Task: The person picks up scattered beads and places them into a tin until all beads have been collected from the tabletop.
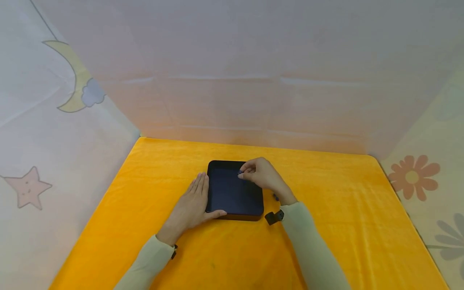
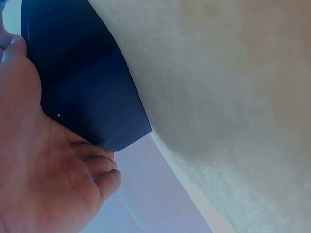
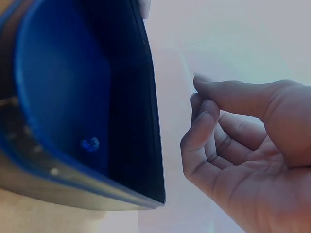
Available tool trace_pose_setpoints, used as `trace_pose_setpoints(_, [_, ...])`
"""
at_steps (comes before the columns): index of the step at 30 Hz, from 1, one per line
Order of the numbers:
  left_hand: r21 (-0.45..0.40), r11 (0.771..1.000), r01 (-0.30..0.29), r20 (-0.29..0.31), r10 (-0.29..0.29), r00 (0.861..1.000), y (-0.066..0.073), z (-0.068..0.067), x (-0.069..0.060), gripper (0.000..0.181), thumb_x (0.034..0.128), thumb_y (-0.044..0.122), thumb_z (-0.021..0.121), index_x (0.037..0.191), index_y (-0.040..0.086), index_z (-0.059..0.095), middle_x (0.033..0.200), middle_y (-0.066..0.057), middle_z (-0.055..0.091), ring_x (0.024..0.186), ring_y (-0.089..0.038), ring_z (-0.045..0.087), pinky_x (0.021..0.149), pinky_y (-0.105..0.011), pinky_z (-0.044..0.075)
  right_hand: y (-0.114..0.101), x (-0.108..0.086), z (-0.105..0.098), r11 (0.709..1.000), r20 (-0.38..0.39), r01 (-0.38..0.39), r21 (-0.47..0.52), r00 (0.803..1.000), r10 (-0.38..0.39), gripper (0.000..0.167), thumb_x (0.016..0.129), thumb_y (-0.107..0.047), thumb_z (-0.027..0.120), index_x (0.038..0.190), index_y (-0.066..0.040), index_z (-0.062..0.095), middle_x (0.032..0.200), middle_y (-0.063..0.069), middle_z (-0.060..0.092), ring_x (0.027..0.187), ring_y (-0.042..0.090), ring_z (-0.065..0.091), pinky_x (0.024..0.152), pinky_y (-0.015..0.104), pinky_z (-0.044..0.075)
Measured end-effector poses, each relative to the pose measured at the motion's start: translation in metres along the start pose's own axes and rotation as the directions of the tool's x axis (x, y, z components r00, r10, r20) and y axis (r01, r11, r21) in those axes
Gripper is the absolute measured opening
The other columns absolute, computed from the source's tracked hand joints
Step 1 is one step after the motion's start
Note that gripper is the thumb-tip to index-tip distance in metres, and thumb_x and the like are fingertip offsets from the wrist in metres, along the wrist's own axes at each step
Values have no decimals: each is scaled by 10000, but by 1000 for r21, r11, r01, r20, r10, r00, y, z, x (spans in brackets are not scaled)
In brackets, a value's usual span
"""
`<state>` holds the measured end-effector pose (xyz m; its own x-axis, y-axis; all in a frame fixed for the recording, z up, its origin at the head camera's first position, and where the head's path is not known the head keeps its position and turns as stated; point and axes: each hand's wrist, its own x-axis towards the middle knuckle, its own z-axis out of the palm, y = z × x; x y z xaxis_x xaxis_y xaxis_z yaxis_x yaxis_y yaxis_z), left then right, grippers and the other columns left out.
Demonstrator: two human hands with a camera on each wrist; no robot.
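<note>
A dark blue, square, shallow tray lies on the yellow cloth. My left hand rests flat against the tray's left side, fingers straight and thumb along its front edge. The left wrist view shows this hand touching the tray's outside. Over the tray's far right part, my right hand pinches a small dark blue piece at its fingertips. From the right wrist, this hand has curled fingers; the piece is hidden there. A small shiny blue piece sits inside the tray.
Yellow cloth covers the table around the tray. A pale wall sheet rises behind it, with printed side sheets at left and right. A black strap device hangs at the right wrist.
</note>
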<state>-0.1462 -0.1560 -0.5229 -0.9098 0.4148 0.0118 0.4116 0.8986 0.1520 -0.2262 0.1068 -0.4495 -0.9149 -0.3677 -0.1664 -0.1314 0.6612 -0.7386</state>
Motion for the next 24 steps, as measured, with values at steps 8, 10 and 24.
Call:
trace_pose_setpoints(8, [-12, 1000, 8, 6, -8, 1000, 1, 2, 0, 1262, 895, 906, 401, 1653, -65, 128, 1749, -261, 136, 1645, -386, 165, 1341, -509, 233, -6, 14, 5, 999, -1, 40, -8, 999, -40, 149, 996, -242, 738, 1059, -112, 776, 981, 57, 751, 863, 222, 689, 787, 321, 589])
trace_pose_setpoints(10, [-14, 1000, 12, 9, -12, 1000, 0, 2, -1, 1264, 894, 907, 400, 1654, -63, 121, 1750, -260, 129, 1646, -384, 160, 1341, -507, 232, -10, 17, 6, 999, 5, 46, -6, 999, -46, 146, 995, -236, 739, 1054, -107, 775, 974, 60, 748, 849, 222, 682, 782, 317, 586])
trace_pose_setpoints(24, [-13, 1000, 13, 28, -12, 1000, -5, 2, -3, 1277, 883, 932, 344, 1658, -53, 102, 1756, -248, 109, 1653, -370, 133, 1350, -499, 206, -18, 35, 15, 1000, 33, 11, -16, 999, -10, 158, 986, -218, 755, 1080, -94, 780, 971, 69, 739, 820, 195, 652, 756, 284, 571])
